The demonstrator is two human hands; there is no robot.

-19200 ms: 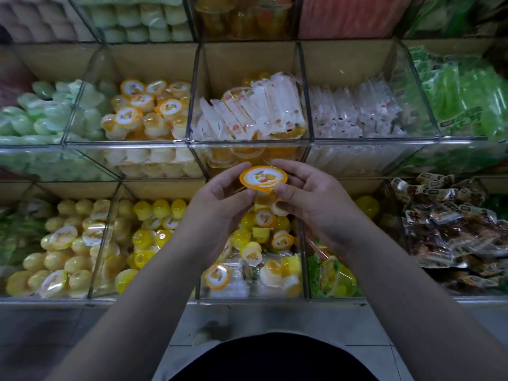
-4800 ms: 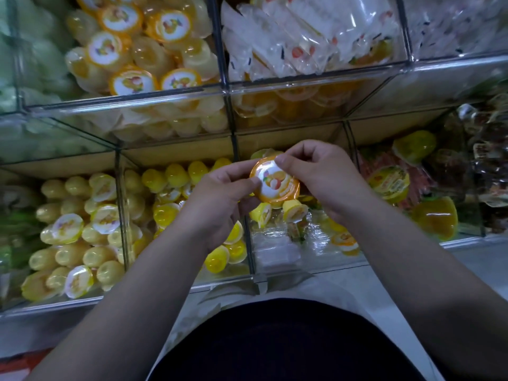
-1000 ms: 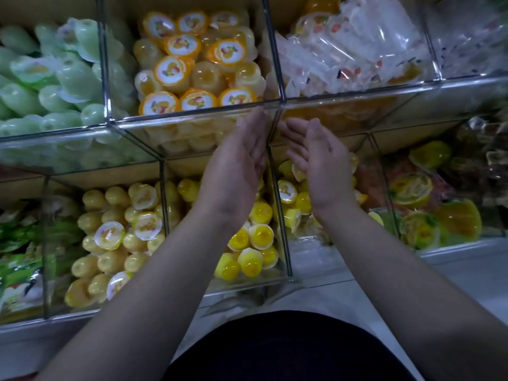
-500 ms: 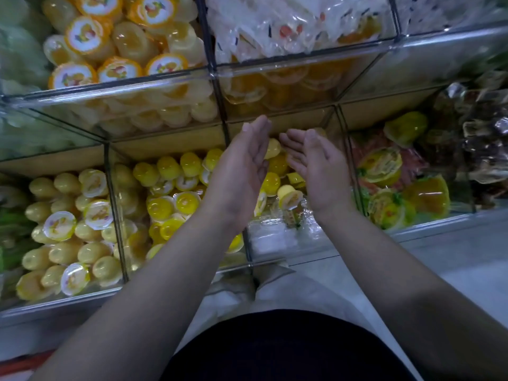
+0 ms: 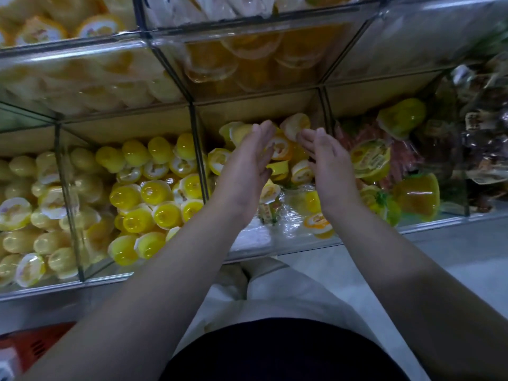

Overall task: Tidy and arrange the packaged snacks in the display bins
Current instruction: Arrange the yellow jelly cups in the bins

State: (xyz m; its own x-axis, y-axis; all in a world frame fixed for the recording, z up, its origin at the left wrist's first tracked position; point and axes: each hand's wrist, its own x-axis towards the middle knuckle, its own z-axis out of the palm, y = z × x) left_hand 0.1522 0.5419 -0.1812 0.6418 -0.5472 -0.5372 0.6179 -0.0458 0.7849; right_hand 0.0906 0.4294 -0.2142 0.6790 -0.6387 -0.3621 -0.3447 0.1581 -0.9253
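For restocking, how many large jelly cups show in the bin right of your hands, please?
4 cups: one at the back, one label-up mid-bin, an orange one in front, a greenish one beside it. Others may be hidden.

At frame centre the left hand [image 5: 244,166] and right hand [image 5: 327,166] sit apart over the jelly cups [image 5: 280,148] in the middle bin [image 5: 261,111] — the left bin [image 5: 123,125] and right bin [image 5: 357,100] flank it, upper bins [image 5: 247,31] above.

Looking forward and down from up at the head, wide-angle, right up close on the lower row of display bins [image 5: 255,108].
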